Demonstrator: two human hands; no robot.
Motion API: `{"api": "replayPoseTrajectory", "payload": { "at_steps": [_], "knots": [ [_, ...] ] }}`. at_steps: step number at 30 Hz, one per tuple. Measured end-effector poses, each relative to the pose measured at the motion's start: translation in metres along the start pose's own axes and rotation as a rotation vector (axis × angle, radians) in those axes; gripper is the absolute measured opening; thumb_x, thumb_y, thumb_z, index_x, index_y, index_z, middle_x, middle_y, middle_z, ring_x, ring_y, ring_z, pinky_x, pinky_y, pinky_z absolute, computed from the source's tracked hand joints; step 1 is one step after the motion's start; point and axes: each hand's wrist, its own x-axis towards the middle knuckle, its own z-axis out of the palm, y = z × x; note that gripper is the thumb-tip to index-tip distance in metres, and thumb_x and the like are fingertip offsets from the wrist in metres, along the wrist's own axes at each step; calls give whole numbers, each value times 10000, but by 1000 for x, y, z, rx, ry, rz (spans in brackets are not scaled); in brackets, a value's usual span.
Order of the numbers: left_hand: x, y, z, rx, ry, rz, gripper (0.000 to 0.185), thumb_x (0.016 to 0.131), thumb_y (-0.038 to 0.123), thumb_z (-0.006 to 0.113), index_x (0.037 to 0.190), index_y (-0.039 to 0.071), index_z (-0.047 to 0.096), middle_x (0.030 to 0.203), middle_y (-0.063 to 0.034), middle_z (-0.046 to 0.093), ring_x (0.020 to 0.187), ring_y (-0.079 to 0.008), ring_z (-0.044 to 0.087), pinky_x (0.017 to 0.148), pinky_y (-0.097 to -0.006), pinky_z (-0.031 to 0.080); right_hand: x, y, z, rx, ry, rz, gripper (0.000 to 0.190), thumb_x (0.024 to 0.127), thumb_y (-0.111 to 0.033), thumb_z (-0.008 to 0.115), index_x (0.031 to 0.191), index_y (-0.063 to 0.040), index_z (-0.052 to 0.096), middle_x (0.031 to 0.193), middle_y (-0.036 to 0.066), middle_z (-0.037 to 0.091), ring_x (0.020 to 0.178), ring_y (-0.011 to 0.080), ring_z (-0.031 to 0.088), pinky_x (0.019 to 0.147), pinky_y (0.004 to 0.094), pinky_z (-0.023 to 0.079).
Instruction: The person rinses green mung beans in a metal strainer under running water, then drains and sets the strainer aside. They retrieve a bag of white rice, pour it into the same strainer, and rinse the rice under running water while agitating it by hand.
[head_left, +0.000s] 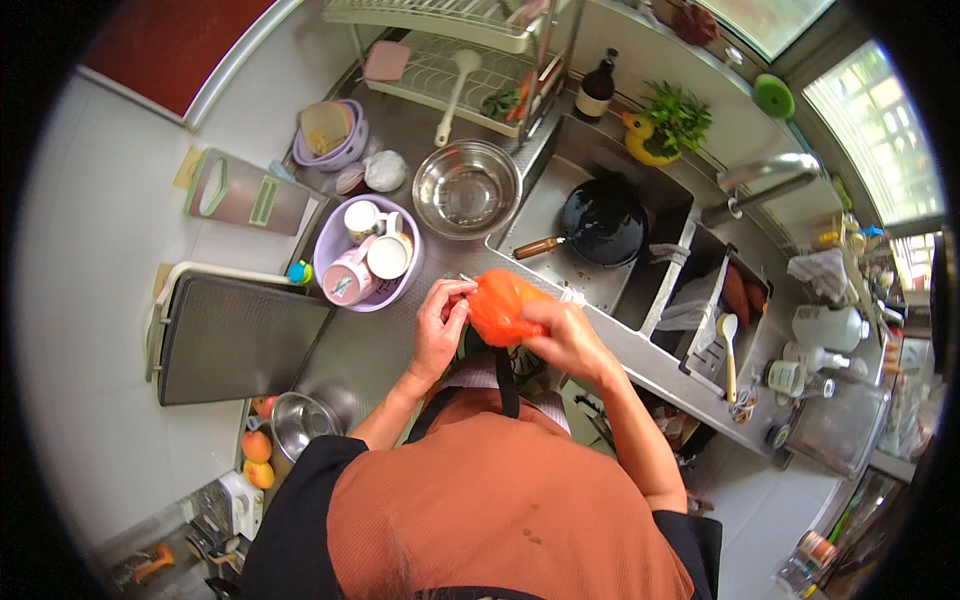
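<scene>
An orange plastic bag (501, 306) is bunched between my two hands, above the front edge of the counter. At its left side, my left hand (437, 326) pinches with the fingertips; a thin pale tip shows there, too small to name. My right hand (566, 336) is blurred and closed on the bag's lower right part. Whatever the bag may contain is hidden. Close by on the left stands a lilac plastic basket (411, 259) with several mugs (390, 255). A stainless steel bowl (466, 189) sits just beyond it.
In the sink (540, 202) rests a black pan (606, 221) with a wooden handle, below a metal faucet (765, 191). A dish rack (442, 82) stands at the back. Chopping boards (240, 341) lean on the left wall. Bottles (825, 328) and a brush (729, 356) lie right.
</scene>
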Motion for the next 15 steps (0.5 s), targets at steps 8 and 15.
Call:
{"api": "replayPoseTrajectory", "payload": {
  "at_steps": [8, 15],
  "knots": [
    [9, -35, 10, 286, 160, 119, 654, 829, -56, 625, 1447, 61, 447, 1364, -125, 495, 1234, -246, 522, 1036, -351, 446, 89, 49, 33, -109, -111, -97, 345, 715, -4, 652, 1055, -64, 649, 1081, 144, 623, 994, 363, 611, 822, 417, 502],
    [26, -66, 29, -128, 437, -99, 635, 842, -122, 559, 1444, 50, 453, 1034, -48, 619, 935, -116, 595, 857, -268, 498, 85, 67, 0, 700, -160, 124, 685, 802, 17, 663, 1450, -41, 449, 1374, 102, 511, 1259, 185, 508, 1050, 313, 423]
  ]
}}
